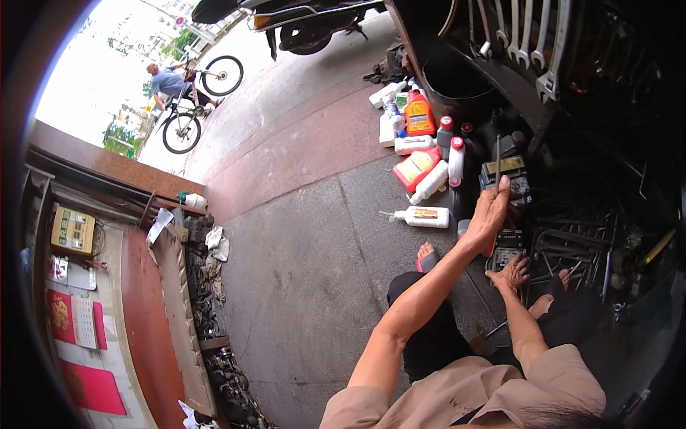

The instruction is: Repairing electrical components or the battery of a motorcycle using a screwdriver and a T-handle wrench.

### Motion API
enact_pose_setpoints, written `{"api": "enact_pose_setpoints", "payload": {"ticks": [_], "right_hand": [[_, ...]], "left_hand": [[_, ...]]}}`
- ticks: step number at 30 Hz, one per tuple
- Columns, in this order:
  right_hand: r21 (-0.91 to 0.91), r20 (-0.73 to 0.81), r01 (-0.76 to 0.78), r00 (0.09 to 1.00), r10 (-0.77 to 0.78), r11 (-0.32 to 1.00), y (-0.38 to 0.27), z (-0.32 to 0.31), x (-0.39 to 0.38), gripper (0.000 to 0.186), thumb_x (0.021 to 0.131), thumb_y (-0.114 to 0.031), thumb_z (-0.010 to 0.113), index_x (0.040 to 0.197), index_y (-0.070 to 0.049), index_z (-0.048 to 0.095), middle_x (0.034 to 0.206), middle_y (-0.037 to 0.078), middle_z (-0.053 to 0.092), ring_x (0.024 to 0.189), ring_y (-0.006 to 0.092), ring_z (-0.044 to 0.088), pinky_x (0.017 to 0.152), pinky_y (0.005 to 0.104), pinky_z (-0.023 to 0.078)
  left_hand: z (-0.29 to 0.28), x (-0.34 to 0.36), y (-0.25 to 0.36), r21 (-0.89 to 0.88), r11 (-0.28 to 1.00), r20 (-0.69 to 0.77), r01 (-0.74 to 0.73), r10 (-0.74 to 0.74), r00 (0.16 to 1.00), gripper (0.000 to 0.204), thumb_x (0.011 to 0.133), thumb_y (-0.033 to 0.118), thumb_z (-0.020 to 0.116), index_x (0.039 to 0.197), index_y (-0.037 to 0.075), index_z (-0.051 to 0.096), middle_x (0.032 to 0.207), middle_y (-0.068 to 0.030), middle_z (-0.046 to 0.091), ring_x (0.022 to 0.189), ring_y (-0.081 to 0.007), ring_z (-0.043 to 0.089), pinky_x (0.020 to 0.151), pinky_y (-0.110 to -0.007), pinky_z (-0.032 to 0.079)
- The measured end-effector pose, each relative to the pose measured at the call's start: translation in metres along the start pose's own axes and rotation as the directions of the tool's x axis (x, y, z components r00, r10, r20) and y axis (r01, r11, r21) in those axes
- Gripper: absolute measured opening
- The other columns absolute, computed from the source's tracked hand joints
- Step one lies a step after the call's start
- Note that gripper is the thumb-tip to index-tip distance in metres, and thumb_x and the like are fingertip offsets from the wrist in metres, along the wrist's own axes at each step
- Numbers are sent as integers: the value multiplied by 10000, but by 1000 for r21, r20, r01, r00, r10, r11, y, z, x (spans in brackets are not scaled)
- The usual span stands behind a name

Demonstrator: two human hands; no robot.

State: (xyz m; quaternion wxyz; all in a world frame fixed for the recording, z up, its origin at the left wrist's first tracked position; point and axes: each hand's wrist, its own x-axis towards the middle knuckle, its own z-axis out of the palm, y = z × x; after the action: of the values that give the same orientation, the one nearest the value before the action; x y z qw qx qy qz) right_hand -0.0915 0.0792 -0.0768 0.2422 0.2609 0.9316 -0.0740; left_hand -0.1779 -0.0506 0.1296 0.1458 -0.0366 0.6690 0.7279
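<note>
My left hand [490,216] is closed around a thin metal rod [498,154] that points away from me. It looks like a screwdriver shaft, but the grip hides its handle. Beneath and nearer to me, my right hand [510,274] has its fingers spread at the near edge of a black battery [509,243]. Beyond my left hand stands another dark battery [516,187] with a yellowish label on top [502,166].
White, red and dark bottles [429,217] cluster left of the batteries. Loose tools [572,247] lie at right, and wrenches [543,43] hang above. A metal drum [457,79] stands behind the bottles. Parts line a bench [207,286] at left. Outside, a person holds a bicycle [181,132].
</note>
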Motion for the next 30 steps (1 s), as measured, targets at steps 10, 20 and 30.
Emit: {"api": "enact_pose_setpoints", "payload": {"ticks": [10,20,30], "right_hand": [[89,-133,-14,991,26,996,4,16,8,1224,487,-426,802,1435,-193,62,1399,196,273,1176,352,409,945,457,368],[72,-127,29,992,-20,997,21,18,37,1147,502,-477,790,1404,-90,197,1121,178,502,1035,319,510,888,436,409],[383,96,-29,995,-8,923,73,-3,36,1105,511,-493,777,1371,-29,261,1121,214,540,1050,307,541,891,406,434]], "left_hand": [[0,7,11,337,939,-289,-65,169,942,617,930,493,341,866,-61,605,569,-202,535,599,-309,589,577,-390,423],[38,-26,8,622,749,48,-227,253,966,341,884,305,520,711,11,508,597,-207,539,625,-409,568,531,-467,439],[52,-44,-29,754,499,452,-428,78,888,453,889,347,498,630,-11,598,523,-185,551,520,-379,585,492,-425,478]]}}
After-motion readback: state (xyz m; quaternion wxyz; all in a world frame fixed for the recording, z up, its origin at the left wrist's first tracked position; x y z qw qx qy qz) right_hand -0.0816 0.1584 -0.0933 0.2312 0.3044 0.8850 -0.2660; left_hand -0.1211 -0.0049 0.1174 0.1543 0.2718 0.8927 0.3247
